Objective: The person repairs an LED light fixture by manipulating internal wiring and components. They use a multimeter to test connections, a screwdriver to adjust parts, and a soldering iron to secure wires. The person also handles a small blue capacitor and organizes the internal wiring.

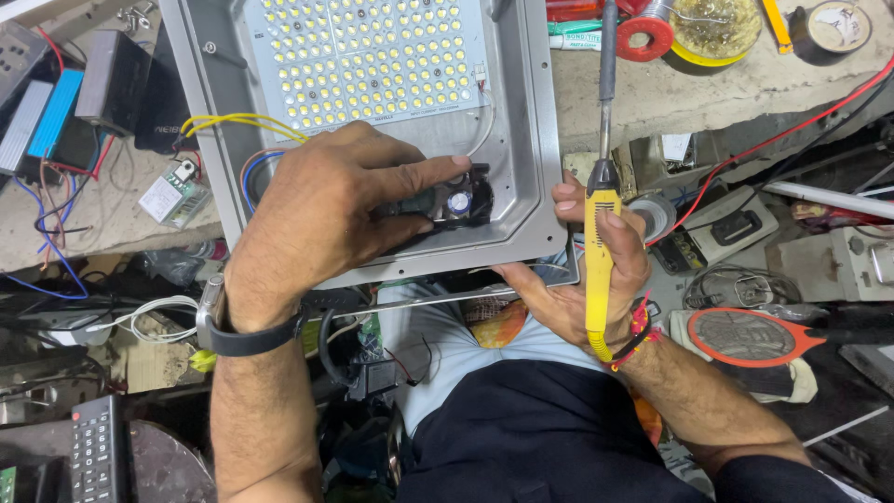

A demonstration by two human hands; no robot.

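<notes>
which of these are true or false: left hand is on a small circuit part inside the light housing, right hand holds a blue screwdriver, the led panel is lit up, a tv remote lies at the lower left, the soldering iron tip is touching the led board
1. The left hand rests on a small circuit part inside the grey light housing. True.
2. The right hand holds a blue screwdriver. False: it holds a yellow-handled soldering iron and grips the housing's edge.
3. The LED panel is lit up. False: the LEDs look unlit.
4. A TV remote lies at the lower left. True.
5. The iron's tip touches the LED board. False: the iron points up beside the housing, outside its right edge.
</notes>
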